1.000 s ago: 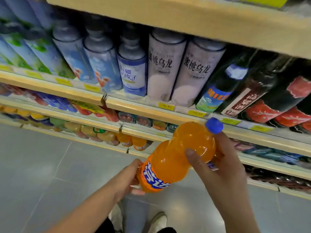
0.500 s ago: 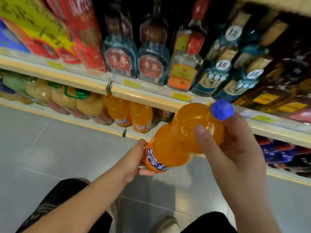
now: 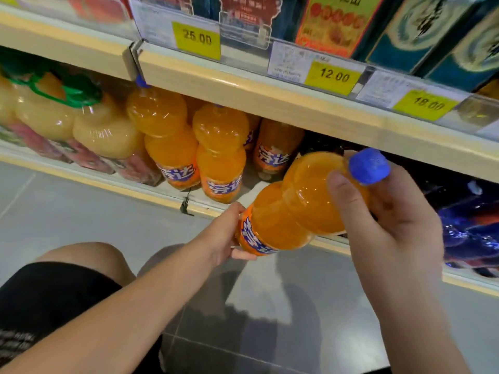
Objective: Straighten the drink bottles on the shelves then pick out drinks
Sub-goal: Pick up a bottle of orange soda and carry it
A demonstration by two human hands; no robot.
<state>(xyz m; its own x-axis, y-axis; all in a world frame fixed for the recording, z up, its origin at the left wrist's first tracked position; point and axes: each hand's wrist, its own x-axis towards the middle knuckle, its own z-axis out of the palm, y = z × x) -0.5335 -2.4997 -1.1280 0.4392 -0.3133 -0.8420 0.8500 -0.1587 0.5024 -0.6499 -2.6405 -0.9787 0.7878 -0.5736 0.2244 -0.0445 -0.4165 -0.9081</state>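
Observation:
An orange soda bottle [image 3: 294,209] with a blue cap is held tilted in front of the bottom shelf [image 3: 167,202], cap up and to the right. My right hand [image 3: 388,225] grips its upper bulge just below the cap. My left hand [image 3: 221,236] holds its base at the blue-and-white label. Several matching orange soda bottles [image 3: 220,152] stand on the bottom shelf just left of the held one. A gap with bare shelf lies behind the held bottle.
Pale yellow juice bottles [image 3: 102,130] with green handles stand left of the sodas. Dark blue bottles [image 3: 469,233] lie right. The shelf above [image 3: 270,103] carries yellow price tags and boxed bottles. Grey floor tiles and my knees in black shorts [image 3: 46,300] are below.
I have crouched lower, so the view dropped from upper shelves to the bottom shelf. The orange bottle stays in both hands and has come close to the bottom shelf.

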